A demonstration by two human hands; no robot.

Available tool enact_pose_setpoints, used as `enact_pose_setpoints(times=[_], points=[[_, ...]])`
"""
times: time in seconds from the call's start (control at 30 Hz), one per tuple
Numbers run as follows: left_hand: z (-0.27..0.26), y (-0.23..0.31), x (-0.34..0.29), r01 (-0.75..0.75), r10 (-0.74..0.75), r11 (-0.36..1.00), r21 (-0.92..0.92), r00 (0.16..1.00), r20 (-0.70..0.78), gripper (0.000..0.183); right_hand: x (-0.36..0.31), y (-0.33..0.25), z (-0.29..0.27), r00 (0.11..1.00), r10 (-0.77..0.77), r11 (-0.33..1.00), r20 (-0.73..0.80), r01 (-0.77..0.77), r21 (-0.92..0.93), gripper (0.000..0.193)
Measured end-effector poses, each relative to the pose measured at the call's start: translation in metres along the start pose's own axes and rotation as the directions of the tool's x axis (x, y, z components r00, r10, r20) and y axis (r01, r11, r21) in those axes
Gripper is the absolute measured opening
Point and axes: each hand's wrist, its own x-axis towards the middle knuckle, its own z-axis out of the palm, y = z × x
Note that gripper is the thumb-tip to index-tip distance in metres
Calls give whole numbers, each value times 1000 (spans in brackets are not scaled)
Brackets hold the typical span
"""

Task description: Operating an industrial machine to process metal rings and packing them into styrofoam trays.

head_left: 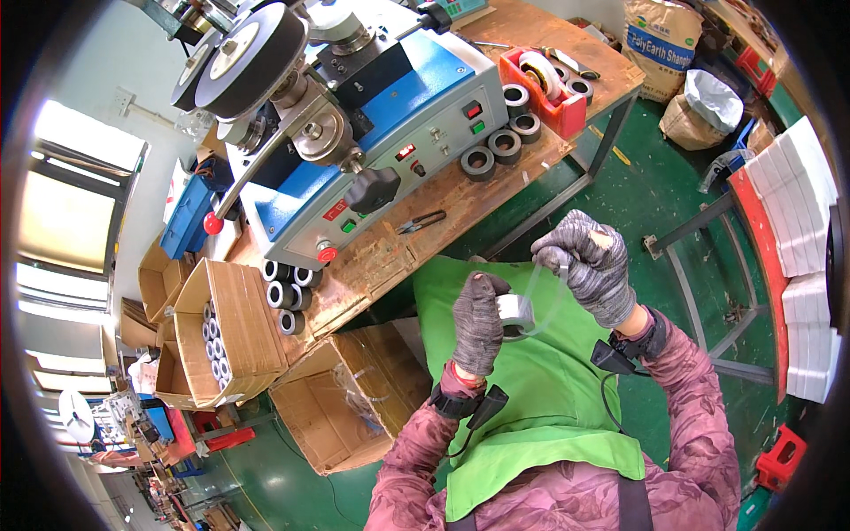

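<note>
My left hand [479, 323], in a grey knit glove, is closed round a small silver-white roll [516, 310] in front of my green apron [522, 389]. A thin, clear strip [560, 301] loops between the roll and my right hand [589, 270]. That hand, gloved alike, is raised a little higher and pinches the strip between thumb and fingers. Both hands are off the bench, over my lap.
Ahead stands a blue-and-grey machine [398, 168] on a wooden bench [381, 257]. Several black rings [478, 164], snips [421, 221] and a red bin [563, 115] lie there. An open cardboard box [323, 411] sits left of me; white stacks [801, 177] stand right.
</note>
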Motion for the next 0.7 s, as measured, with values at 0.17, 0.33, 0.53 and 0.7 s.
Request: enact_pose_setpoints(times=[0.17,0.33,0.53,0.7], points=[[-2,-11,3,28,-25,998,-64,999,36,46,-8,2,-5,983,170,944,64,-181,276,16],[-2,-7,2,91,-81,990,-107,992,99,45,-11,4,-13,986,2,952,167,-54,302,8],[0,-4,-3,125,-105,986,-108,979,172,49,-21,29,2,881,451,781,139,-466,415,12],[1,6,-9,62,-38,989,-135,984,173,51,-44,47,21,824,506,742,257,-567,358,12]])
